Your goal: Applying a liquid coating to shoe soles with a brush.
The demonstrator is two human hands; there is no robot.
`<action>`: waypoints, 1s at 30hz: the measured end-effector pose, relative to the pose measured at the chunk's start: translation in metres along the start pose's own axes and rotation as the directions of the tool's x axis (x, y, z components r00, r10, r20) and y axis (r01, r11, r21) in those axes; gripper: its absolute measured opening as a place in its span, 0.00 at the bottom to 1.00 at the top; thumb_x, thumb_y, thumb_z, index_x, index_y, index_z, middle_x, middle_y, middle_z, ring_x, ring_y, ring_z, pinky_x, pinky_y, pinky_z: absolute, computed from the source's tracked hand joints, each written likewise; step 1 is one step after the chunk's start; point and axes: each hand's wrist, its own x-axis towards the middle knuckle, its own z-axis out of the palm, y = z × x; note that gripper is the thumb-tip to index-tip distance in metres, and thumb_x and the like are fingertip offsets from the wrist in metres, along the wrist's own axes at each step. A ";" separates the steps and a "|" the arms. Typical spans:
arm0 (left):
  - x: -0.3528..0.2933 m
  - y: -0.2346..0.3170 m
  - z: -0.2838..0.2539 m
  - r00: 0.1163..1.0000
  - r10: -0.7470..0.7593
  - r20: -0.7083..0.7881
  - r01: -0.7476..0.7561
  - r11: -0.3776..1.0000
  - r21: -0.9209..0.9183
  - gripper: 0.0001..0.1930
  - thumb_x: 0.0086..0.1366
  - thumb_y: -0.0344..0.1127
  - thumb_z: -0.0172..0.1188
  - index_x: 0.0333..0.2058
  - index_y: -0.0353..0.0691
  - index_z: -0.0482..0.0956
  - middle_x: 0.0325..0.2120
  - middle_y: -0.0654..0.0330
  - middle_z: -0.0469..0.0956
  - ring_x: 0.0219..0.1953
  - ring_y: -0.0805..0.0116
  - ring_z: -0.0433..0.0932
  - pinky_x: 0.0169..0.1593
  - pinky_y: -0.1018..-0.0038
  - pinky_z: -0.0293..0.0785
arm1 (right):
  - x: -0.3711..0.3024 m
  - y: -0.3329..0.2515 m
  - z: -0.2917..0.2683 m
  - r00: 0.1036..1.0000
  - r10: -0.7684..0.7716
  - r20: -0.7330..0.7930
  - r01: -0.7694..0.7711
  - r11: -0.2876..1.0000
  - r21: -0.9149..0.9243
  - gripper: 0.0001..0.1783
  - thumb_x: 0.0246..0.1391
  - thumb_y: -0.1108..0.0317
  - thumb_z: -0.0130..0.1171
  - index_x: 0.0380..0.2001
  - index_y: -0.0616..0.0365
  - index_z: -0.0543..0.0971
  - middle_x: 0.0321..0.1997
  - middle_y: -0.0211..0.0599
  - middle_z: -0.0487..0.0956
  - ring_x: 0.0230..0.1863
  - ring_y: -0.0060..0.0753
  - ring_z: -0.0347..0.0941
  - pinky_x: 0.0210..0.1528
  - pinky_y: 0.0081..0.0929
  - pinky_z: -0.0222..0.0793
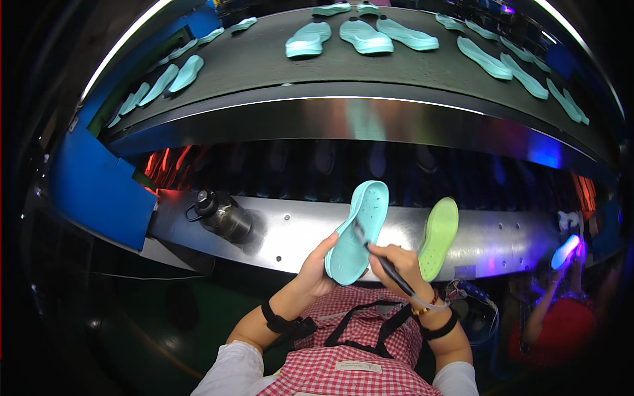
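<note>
My left hand (pixel 318 267) grips a turquoise shoe sole (pixel 360 228) by its lower left edge and holds it tilted up, hollow side toward me. Small holes dot the sole's upper part. In my right hand (pixel 401 267) is a black-handled brush (pixel 391 270), its greyish, blurred tip at the inside of the sole near the middle. A pale tube runs back from the handle past my wrist. Just right of that hand, a lime-green sole (pixel 439 237) with small holes lies on the metal ledge (pixel 297 244).
A dark bottle (pixel 221 216) lies on the ledge at left. Beyond it runs a conveyor belt (pixel 251 63) carrying several turquoise soles (pixel 366 36), above a dark slot with red-lit ends. A blue panel (pixel 99 185) stands left. At right, a co-worker (pixel 561 323) holds a glowing sole (pixel 564 252).
</note>
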 end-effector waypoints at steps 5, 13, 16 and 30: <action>-0.004 0.038 0.012 0.973 0.173 0.155 -0.210 0.940 0.267 0.27 0.63 0.46 0.43 0.55 0.35 0.55 0.48 0.49 0.66 0.48 0.60 0.69 0.51 0.67 0.69 | -0.011 -0.015 -0.037 0.947 0.259 0.189 -0.315 0.638 0.702 0.12 0.50 0.64 0.54 0.32 0.62 0.75 0.18 0.36 0.74 0.15 0.22 0.67 0.16 0.17 0.60; 0.051 0.207 0.084 0.688 0.524 0.502 -0.581 0.812 -0.052 0.32 0.62 0.52 0.35 0.55 0.29 0.53 0.53 0.43 0.59 0.55 0.49 0.60 0.56 0.54 0.59 | -0.066 0.024 -0.065 0.715 0.650 -0.258 -0.082 0.444 0.892 0.17 0.55 0.54 0.49 0.35 0.58 0.69 0.15 0.32 0.69 0.10 0.19 0.59 0.12 0.12 0.54; 0.086 0.258 0.083 0.667 0.743 -0.052 -0.665 0.563 -0.491 0.36 0.61 0.55 0.35 0.57 0.29 0.47 0.58 0.46 0.50 0.61 0.52 0.49 0.62 0.55 0.45 | -0.085 0.028 -0.067 0.636 0.743 -0.208 -0.135 0.372 0.918 0.19 0.54 0.55 0.51 0.38 0.61 0.69 0.19 0.35 0.70 0.14 0.23 0.63 0.15 0.15 0.59; 0.150 0.261 0.105 0.509 0.757 0.411 0.050 -0.502 0.863 0.23 0.50 0.36 0.59 0.45 0.37 0.67 0.49 0.45 0.63 0.53 0.48 0.60 0.54 0.61 0.59 | -0.107 0.056 -0.062 0.447 0.848 -0.285 -0.102 0.364 0.926 0.28 0.57 0.48 0.43 0.50 0.60 0.65 0.25 0.33 0.70 0.24 0.22 0.65 0.25 0.18 0.60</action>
